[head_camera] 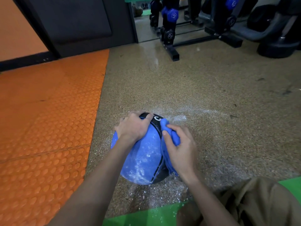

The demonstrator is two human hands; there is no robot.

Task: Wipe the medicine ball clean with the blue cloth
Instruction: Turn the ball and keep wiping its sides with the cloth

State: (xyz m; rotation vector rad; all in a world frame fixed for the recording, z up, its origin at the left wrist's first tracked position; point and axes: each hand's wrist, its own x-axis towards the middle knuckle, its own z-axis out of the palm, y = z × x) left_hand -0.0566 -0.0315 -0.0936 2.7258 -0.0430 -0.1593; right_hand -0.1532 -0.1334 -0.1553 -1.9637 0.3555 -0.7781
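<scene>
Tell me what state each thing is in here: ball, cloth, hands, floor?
medicine ball: sits on the floor, blue panel dusted with white powder.
blue cloth: bunched, pressed on the ball's right side.
left hand: grips the ball's top.
right hand: holds the cloth.
floor: white powder scattered around the ball.
dumbbells: stored on their rack.

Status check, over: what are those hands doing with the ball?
Left hand holds medicine ball on top. Right hand grips blue cloth against ball's right side. White powder on ball and floor. Nothing blocking.
</scene>
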